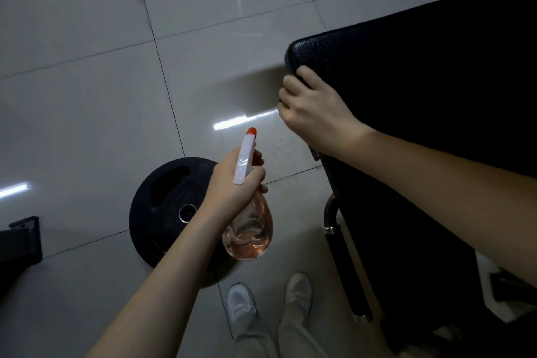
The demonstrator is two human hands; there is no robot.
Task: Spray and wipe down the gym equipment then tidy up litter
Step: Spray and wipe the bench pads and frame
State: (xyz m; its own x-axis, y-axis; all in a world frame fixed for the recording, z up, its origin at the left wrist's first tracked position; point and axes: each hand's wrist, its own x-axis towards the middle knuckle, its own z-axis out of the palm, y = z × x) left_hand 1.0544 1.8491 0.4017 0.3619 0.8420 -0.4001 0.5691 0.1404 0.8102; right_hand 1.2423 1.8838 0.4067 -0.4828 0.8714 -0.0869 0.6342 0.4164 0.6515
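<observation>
Glossy grey floor tiles (pixel 87 96) with streaks of reflected light fill the background. At the far left edge sits a dark metal bracket (pixel 24 238), partly cut off. Right of it a black weight plate (pixel 165 197) lies flat on the tiles. Above the plate, the left hand (pixel 232 183) is wrapped around the neck of a spray bottle (pixel 250 235), which has a white head, an orange nozzle tip and pinkish liquid in its clear belly. Two pale shoes (pixel 241 302) stand below. Further right, the right hand (pixel 311 110) grasps the corner of a black padded bench (pixel 421 81), fingers curled over its edge. A chrome-and-black tube (pixel 343 256) runs under the bench.
</observation>
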